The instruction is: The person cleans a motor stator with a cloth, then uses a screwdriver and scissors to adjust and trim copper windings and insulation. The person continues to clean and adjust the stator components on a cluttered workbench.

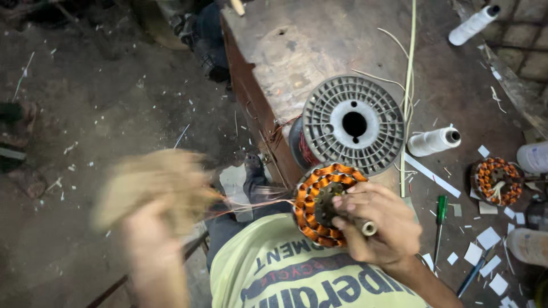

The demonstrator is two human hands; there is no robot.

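Steadying a copper-wound stator (319, 205) against the bench edge, the right hand (374, 222) keeps fingers clamped on its hub while the blurred left hand (151, 197), grip unreadable, pulls copper wire (251, 206) taut.

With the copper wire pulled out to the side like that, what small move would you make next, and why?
Probably bring the left hand back toward the stator and lay the wire into the winding. The right hand grips the stator against the chest, the thin wire stretches taut between the two, and the left hand is blurred out at the far end of it.
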